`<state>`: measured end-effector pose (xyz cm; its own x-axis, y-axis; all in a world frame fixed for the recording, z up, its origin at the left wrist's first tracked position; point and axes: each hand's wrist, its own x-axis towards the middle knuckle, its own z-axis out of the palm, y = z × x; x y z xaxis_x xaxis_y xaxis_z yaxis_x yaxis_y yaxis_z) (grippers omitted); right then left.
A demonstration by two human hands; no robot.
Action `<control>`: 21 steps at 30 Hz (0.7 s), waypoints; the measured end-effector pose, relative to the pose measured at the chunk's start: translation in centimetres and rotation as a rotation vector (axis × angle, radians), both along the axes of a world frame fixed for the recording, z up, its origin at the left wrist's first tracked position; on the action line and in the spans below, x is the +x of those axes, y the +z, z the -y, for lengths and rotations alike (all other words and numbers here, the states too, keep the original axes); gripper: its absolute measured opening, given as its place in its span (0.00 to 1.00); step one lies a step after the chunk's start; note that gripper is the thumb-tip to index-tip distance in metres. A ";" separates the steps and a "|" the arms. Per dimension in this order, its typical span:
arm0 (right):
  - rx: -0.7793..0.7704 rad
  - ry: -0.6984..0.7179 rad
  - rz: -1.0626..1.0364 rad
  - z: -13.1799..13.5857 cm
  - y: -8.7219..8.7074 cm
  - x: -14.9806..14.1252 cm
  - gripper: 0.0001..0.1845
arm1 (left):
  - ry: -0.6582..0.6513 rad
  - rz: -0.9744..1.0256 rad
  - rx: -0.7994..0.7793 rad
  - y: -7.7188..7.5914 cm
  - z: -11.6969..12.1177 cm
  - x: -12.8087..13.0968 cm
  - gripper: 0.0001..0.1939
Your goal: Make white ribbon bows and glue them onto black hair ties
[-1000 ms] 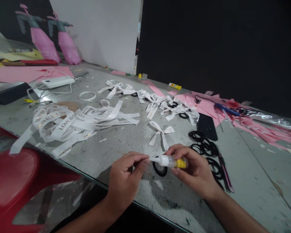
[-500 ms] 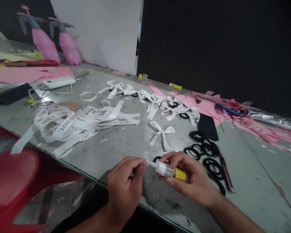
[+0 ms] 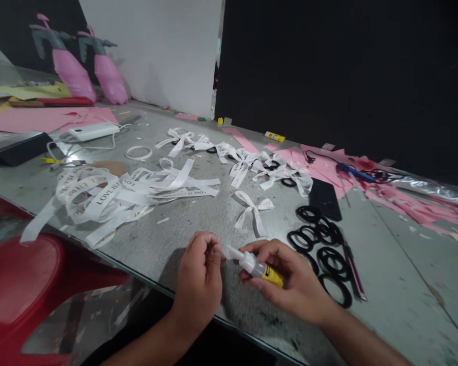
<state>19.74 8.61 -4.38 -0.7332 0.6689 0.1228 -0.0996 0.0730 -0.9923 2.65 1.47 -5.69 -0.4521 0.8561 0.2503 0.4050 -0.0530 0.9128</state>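
Observation:
My right hand (image 3: 290, 279) is wrapped round a small glue bottle (image 3: 258, 269) with a white nozzle and a yellow label. The bottle is tilted, its nozzle pointing up and left toward my left hand (image 3: 200, 269). That hand is closed, thumb against curled fingers, just left of the nozzle tip; whatever it may pinch is hidden. Beyond the bottle a single white ribbon bow (image 3: 254, 211) lies on the table. Several black hair ties (image 3: 334, 262) are spread to the right of my right hand.
Loose printed white ribbons (image 3: 107, 198) lie at the left, and a row of bows (image 3: 240, 160) at the back. A black phone (image 3: 324, 198), a slim dark pen-like tool (image 3: 354, 272) and pink paper (image 3: 328, 162) are at the right. A red stool (image 3: 19, 284) stands below the table edge.
The nozzle has come away from my left fingers, leaving a small gap. My right hand has drawn the bottle slightly left and toward me, tilting it more. My left fingers have curled in.

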 end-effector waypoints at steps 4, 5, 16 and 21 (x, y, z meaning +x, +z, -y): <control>0.005 -0.070 -0.008 -0.8 0.0 0.1 0.12 | -0.032 0.256 -0.034 0.2 -0.4 -0.4 0.14; 0.005 -0.086 -0.007 -0.9 0.0 0.1 0.12 | -0.027 0.303 -0.028 0.3 -0.5 -0.5 0.15; 0.045 -0.193 0.008 -1.3 0.0 0.3 0.10 | 0.052 0.669 -0.003 -0.6 -0.5 -0.7 0.20; 0.087 -0.243 0.039 -1.5 0.2 0.4 0.09 | 0.036 0.682 0.013 -0.9 -0.6 -0.8 0.18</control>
<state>20.13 10.11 -4.22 -0.5579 0.8138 0.1626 -0.0308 0.1754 -0.9840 1.90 2.09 -6.60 -0.5405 0.8365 -0.0903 -0.2585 -0.0630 0.9640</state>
